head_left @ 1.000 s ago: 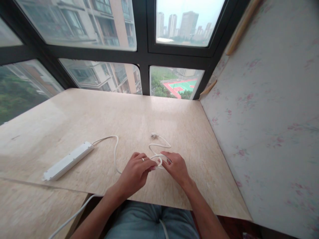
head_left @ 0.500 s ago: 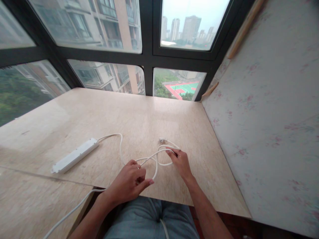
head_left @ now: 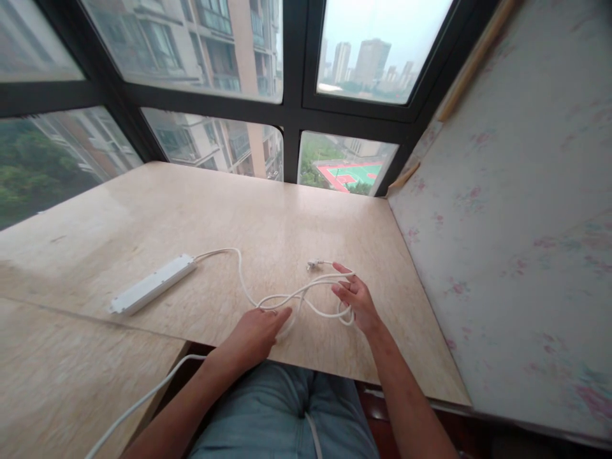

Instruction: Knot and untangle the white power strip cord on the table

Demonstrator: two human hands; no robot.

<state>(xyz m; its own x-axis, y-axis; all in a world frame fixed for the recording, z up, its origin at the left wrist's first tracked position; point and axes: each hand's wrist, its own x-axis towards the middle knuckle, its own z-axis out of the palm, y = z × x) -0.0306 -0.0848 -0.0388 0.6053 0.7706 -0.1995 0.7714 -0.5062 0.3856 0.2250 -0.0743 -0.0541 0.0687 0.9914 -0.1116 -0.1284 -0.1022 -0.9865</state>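
Note:
A white power strip (head_left: 153,285) lies face down or on its side, I cannot tell which, on the stone-patterned sill. Its white cord (head_left: 240,271) runs right into loose, crossing loops between my hands. My left hand (head_left: 258,333) is closed on the cord at the left end of the loops, back of the hand up, its fingertips mostly hidden. Loops of the cord pass between the fingers and thumb of my right hand (head_left: 357,303), which grips them with the index finger raised. Just left of those fingertips is the plug (head_left: 314,264), its prongs pointing left.
Dark window frames (head_left: 291,115) stand along the back of the sill (head_left: 215,204). A flowered wall (head_left: 502,223) rises on the right. Another white cord (head_left: 143,398) crosses the lower ledge at left. My legs are under the front edge.
My right hand has shifted slightly right, its fingers spreading around the loops. My left hand has turned back-up, and the loop beside it has dropped lower. The camera view has moved slightly.

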